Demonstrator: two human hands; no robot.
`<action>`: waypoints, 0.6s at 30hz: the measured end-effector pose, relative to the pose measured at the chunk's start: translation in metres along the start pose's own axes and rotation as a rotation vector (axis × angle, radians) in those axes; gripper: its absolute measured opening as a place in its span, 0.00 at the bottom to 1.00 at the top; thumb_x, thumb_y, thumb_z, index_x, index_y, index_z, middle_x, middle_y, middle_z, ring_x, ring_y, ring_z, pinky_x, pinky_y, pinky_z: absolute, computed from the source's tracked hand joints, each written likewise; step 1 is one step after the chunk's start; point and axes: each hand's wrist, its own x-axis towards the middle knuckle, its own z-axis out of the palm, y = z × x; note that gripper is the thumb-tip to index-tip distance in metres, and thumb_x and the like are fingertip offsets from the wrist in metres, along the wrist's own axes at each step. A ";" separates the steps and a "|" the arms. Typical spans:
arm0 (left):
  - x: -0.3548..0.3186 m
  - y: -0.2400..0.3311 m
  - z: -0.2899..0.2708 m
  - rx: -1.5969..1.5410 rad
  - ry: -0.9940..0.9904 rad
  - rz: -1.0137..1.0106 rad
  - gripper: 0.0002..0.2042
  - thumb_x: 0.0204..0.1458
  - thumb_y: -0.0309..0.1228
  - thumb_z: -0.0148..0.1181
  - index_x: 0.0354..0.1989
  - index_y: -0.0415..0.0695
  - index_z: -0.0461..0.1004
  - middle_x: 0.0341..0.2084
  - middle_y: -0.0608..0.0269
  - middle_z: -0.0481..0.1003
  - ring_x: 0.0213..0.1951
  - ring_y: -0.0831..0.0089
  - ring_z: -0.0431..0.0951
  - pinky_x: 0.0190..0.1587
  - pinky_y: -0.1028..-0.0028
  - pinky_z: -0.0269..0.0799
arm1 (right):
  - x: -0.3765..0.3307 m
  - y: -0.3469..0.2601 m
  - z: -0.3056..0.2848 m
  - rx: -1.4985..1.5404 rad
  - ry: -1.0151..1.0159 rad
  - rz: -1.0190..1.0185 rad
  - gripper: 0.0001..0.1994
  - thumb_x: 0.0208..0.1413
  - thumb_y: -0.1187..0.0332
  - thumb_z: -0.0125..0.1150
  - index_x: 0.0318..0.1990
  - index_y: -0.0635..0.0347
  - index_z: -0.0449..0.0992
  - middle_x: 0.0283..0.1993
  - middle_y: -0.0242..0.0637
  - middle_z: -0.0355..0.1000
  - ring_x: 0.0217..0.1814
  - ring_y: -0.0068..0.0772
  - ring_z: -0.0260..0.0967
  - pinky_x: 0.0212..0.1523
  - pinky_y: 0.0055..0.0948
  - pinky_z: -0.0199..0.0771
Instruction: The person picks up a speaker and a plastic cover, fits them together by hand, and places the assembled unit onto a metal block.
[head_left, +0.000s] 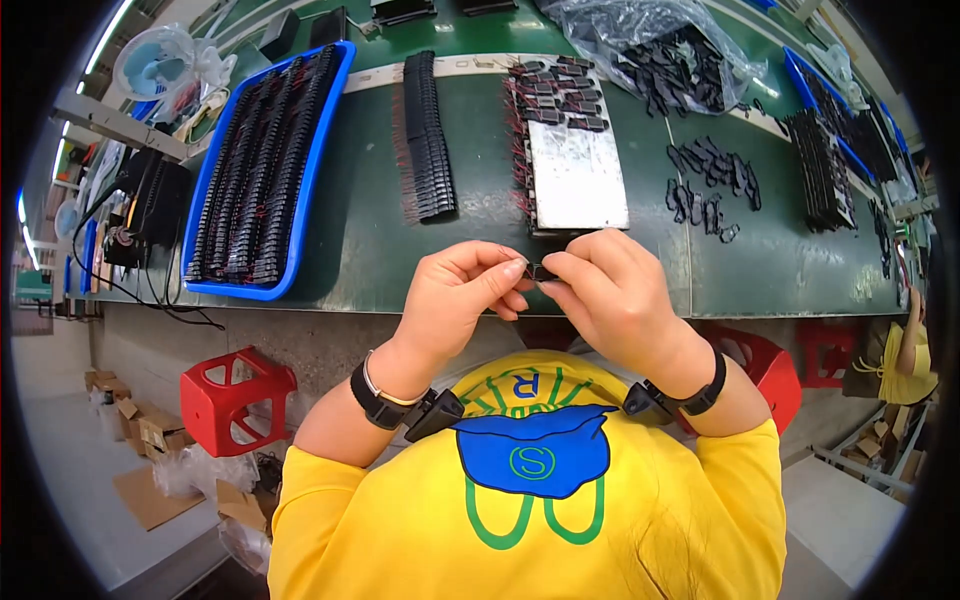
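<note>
One fan point(155, 65), far upper left, light-blue centre. Below it, a black bench unit point(150, 200) with cables trailing over the near table edge. On the floor under that: cardboard boxes point(160, 430) and a red stool point(235, 400).

Next, on the green table point(365, 235): blue tray point(235, 291), set lengthwise, slightly skewed, packed with rows of black parts point(265, 170), red wires showing between rows. Then a long single stack of black pieces point(432, 150), on the table, wires sticking out on its left side, well apart from the tray.

Left hand point(455, 295): thumb and forefinger tips pinching the left side of a small dark part point(540, 271), other fingers curled. The part sits between both hands, at the near table edge, just short of the pale slab point(580, 180). Mostly hidden by fingertips, exact shape not readable. Slab carries black wired parts point(565, 90) at its far end; red wires bunch along its left side.

Right hand point(615, 285): thumb and forefinger pinching the part's right side. Black band on each wrist.

Further right: clear bag point(735, 70) of black pieces at the back, loose black pieces point(715, 175) in front of it, then another black stack point(820, 170). Far right edge: a person in yellow point(905, 350).
</note>
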 end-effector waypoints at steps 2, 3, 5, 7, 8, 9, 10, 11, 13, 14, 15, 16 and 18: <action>-0.002 -0.003 0.000 0.015 0.003 -0.005 0.07 0.54 0.26 0.58 0.38 0.37 0.75 0.27 0.60 0.78 0.26 0.78 0.77 0.29 0.80 0.75 | -0.001 -0.005 0.000 0.009 0.006 -0.004 0.16 0.34 0.77 0.69 0.35 0.64 0.74 0.29 0.39 0.69 0.28 0.40 0.68 0.27 0.33 0.70; -0.003 -0.004 0.000 0.023 0.005 -0.005 0.07 0.54 0.26 0.58 0.38 0.37 0.75 0.27 0.60 0.77 0.26 0.78 0.77 0.29 0.80 0.75 | -0.002 -0.006 0.000 0.014 0.009 -0.008 0.16 0.33 0.77 0.69 0.35 0.64 0.74 0.29 0.40 0.70 0.27 0.41 0.69 0.27 0.33 0.70; -0.005 -0.005 0.002 0.039 0.011 -0.024 0.06 0.54 0.26 0.58 0.38 0.37 0.75 0.27 0.60 0.77 0.25 0.78 0.77 0.29 0.80 0.75 | -0.009 -0.006 0.004 0.039 0.000 -0.005 0.17 0.33 0.77 0.69 0.36 0.64 0.73 0.30 0.40 0.71 0.28 0.41 0.69 0.27 0.33 0.70; -0.008 -0.006 0.005 0.066 0.018 -0.045 0.06 0.54 0.25 0.57 0.38 0.37 0.75 0.26 0.60 0.77 0.24 0.77 0.77 0.28 0.79 0.75 | -0.015 -0.005 0.007 0.081 -0.018 -0.014 0.18 0.33 0.77 0.69 0.37 0.65 0.73 0.31 0.42 0.72 0.28 0.42 0.70 0.27 0.33 0.71; -0.009 -0.005 0.005 0.067 0.021 -0.050 0.06 0.54 0.25 0.57 0.38 0.37 0.75 0.26 0.60 0.77 0.24 0.77 0.77 0.28 0.79 0.75 | -0.018 -0.006 0.007 0.086 -0.017 -0.011 0.18 0.33 0.77 0.69 0.37 0.65 0.73 0.31 0.42 0.72 0.28 0.42 0.70 0.27 0.33 0.71; -0.010 -0.005 0.006 0.086 0.023 -0.050 0.05 0.54 0.24 0.58 0.37 0.37 0.75 0.27 0.60 0.77 0.24 0.77 0.77 0.28 0.79 0.74 | -0.020 -0.006 0.006 0.103 -0.029 0.006 0.18 0.33 0.77 0.69 0.37 0.65 0.73 0.31 0.43 0.72 0.28 0.42 0.70 0.27 0.33 0.72; -0.010 -0.005 0.007 0.106 0.024 -0.050 0.05 0.53 0.24 0.58 0.37 0.37 0.75 0.28 0.60 0.77 0.25 0.77 0.76 0.28 0.79 0.74 | -0.022 -0.006 0.005 0.119 -0.040 0.023 0.18 0.33 0.77 0.69 0.37 0.66 0.73 0.31 0.43 0.73 0.28 0.42 0.71 0.27 0.33 0.72; -0.011 -0.005 0.007 0.125 0.025 -0.050 0.05 0.53 0.24 0.58 0.36 0.36 0.76 0.29 0.60 0.77 0.26 0.77 0.76 0.28 0.79 0.74 | -0.024 -0.006 0.004 0.135 -0.052 0.040 0.18 0.33 0.77 0.69 0.37 0.66 0.73 0.31 0.44 0.73 0.27 0.43 0.71 0.27 0.33 0.72; -0.012 -0.006 0.008 0.238 0.009 0.040 0.05 0.52 0.23 0.59 0.36 0.36 0.76 0.30 0.60 0.76 0.27 0.77 0.76 0.29 0.79 0.73 | -0.025 -0.008 0.002 0.145 -0.059 0.066 0.18 0.33 0.78 0.69 0.37 0.66 0.73 0.31 0.43 0.73 0.28 0.43 0.71 0.28 0.33 0.72; -0.013 -0.006 0.009 0.350 -0.007 0.135 0.05 0.51 0.22 0.60 0.35 0.36 0.77 0.32 0.59 0.76 0.29 0.76 0.76 0.30 0.79 0.73 | -0.026 -0.008 0.001 0.153 -0.066 0.088 0.18 0.33 0.78 0.69 0.36 0.66 0.73 0.30 0.43 0.73 0.28 0.43 0.72 0.28 0.33 0.73; -0.013 -0.007 0.010 0.460 -0.025 0.230 0.05 0.49 0.21 0.61 0.35 0.36 0.77 0.33 0.59 0.76 0.31 0.76 0.76 0.31 0.79 0.73 | -0.028 -0.008 0.000 0.160 -0.074 0.110 0.17 0.33 0.78 0.69 0.36 0.65 0.73 0.30 0.43 0.73 0.28 0.43 0.72 0.28 0.32 0.73; -0.014 -0.007 0.010 0.462 -0.028 0.226 0.05 0.49 0.21 0.61 0.35 0.36 0.77 0.33 0.59 0.76 0.31 0.76 0.76 0.31 0.79 0.73 | -0.029 -0.009 0.001 0.161 -0.073 0.114 0.17 0.33 0.78 0.69 0.36 0.65 0.73 0.30 0.43 0.73 0.28 0.43 0.72 0.28 0.32 0.73; -0.016 -0.007 0.013 0.763 -0.088 0.533 0.06 0.46 0.20 0.63 0.34 0.37 0.78 0.35 0.58 0.75 0.34 0.73 0.76 0.34 0.79 0.73 | -0.031 -0.007 0.001 0.186 -0.055 0.143 0.17 0.34 0.78 0.69 0.36 0.64 0.74 0.30 0.42 0.74 0.29 0.42 0.73 0.28 0.32 0.73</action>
